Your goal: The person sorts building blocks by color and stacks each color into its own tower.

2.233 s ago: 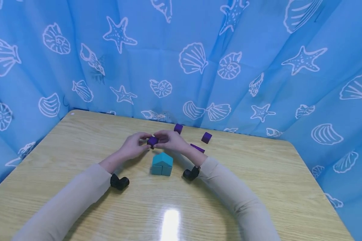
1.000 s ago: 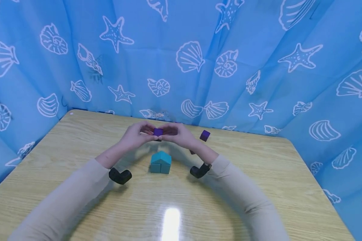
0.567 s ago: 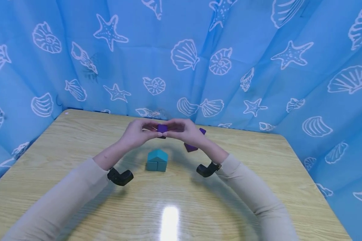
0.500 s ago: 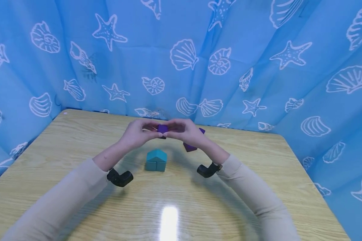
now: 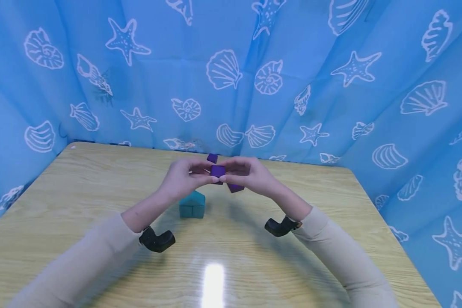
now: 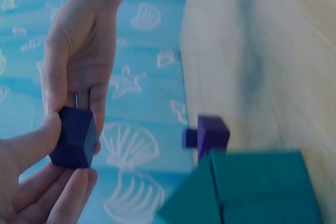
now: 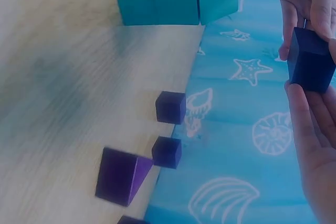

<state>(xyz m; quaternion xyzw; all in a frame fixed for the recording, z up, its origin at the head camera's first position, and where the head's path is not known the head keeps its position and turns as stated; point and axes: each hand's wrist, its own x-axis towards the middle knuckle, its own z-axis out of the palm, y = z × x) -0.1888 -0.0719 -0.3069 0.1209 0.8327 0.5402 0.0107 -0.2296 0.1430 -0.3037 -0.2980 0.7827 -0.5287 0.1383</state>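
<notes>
A dark purple block point(image 5: 217, 171), cube-like in shape, is held up off the table between two hands. The left hand point(image 5: 182, 179) pinches it from the left with thumb and fingers, while the right hand point(image 5: 254, 175) pinches its other side. Both wrist views show the same purple block point(image 6: 72, 137) with the thumbs and fingertips of the two hands around it. Nearer the person, a small teal house point(image 5: 192, 206) of blocks stands on the table with a peaked roof; the left hand partly covers its roof in the head view.
Behind the hands lie a purple cube point(image 5: 212, 158) and a purple wedge point(image 5: 235, 187), partly hidden. The right wrist view shows purple cubes point(image 7: 170, 107), a triangular purple block point(image 7: 123, 177) and a cut-off purple piece point(image 7: 131, 220). A blue shell-print curtain point(image 5: 231, 72) hangs at the table's back edge.
Both hands have lifted the purple block from low behind the teal house and shifted it rightward. The head view has turned a little right. The teal house looks unchanged.
</notes>
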